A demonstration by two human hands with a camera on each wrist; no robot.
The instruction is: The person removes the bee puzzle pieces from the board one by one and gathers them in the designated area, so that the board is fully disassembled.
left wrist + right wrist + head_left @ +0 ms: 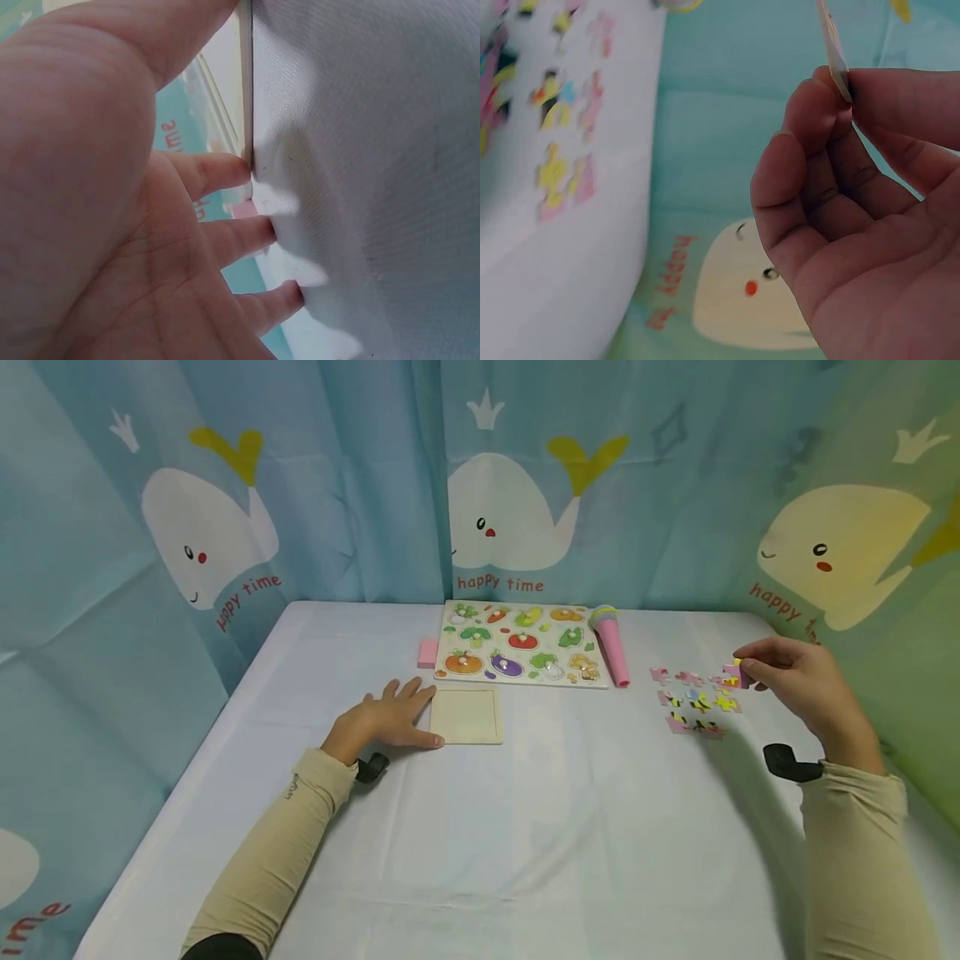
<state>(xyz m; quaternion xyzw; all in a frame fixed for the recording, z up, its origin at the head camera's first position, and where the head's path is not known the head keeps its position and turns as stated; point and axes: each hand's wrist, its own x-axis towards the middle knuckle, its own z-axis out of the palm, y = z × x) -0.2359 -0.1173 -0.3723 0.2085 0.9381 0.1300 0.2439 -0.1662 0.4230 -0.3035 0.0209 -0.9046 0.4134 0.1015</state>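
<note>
My left hand (390, 717) lies with fingers spread at the left side of a square, pale wooden puzzle tray (465, 716). Thumb and index finger touch the tray's edge (246, 90), while other fingertips rest on the cloth. On the right, my right hand (806, 687) pinches a pink and yellow jigsaw piece (732, 675) between thumb and fingers, raised above the table. In the right wrist view that piece (835, 56) appears nearly edge-on. Several loose jigsaw pieces (701, 700) lie in rough rows below and left of this hand.
A vegetable peg puzzle board (521, 645) lies at the back, with a pink toy microphone (612, 647) to its right. A pink block (427, 653) sits by its left edge. Whale-print curtains (360, 485) enclose the white-covered table (525, 852).
</note>
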